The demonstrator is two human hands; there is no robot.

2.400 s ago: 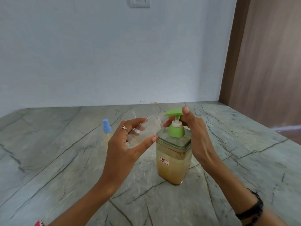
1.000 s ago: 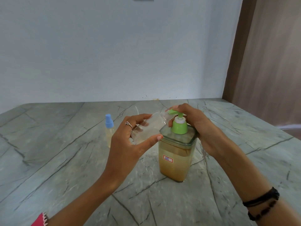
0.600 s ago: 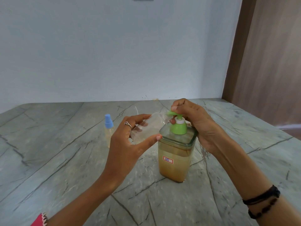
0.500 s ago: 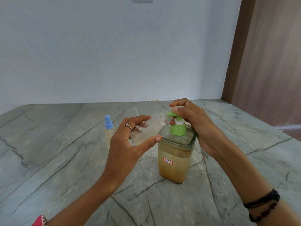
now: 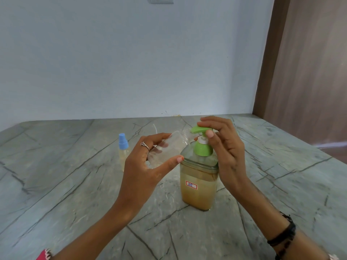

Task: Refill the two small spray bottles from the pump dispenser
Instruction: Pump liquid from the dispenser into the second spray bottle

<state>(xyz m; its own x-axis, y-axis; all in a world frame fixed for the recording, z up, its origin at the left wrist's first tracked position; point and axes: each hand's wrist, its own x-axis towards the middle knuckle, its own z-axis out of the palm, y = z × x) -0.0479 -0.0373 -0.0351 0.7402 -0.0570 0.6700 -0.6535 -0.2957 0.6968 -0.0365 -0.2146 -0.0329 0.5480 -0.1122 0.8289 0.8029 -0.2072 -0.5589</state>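
Left hand (image 5: 144,171) grips a clear bottle (image 5: 170,148), thumb under and fingers curled over the top; a ring (image 5: 145,145) sits on one finger. The bottle lies tilted, its open neck pointing right and up toward the spout of the pump (image 5: 201,141). Neck and spout tip look close to touching; whether they meet cannot be told. The bottle looks mostly empty, contents unclear through the plastic.

Right hand (image 5: 227,152) is at the pump head: fingers draped over the top of the green nozzle, thumb in front of the white collar just below it. The hand is loosely curled around the pump, not a tight fist. Whether the plunger is pressed down cannot be told.

The dispenser (image 5: 198,186) stands upright on the counter (image 5: 75,184), directly below the right fingers and just right of the left thumb. Clear square body, amber-brown liquid filling most of it, a small red-edged label (image 5: 191,185) on the front face.

A second bottle (image 5: 123,152) with a blue cap stands upright on the counter beyond and left of the left hand, apart from it. It holds pale yellowish liquid.

A dark band (image 5: 283,235) is around the right wrist. A scrap of red sleeve (image 5: 44,256) shows at the left forearm.
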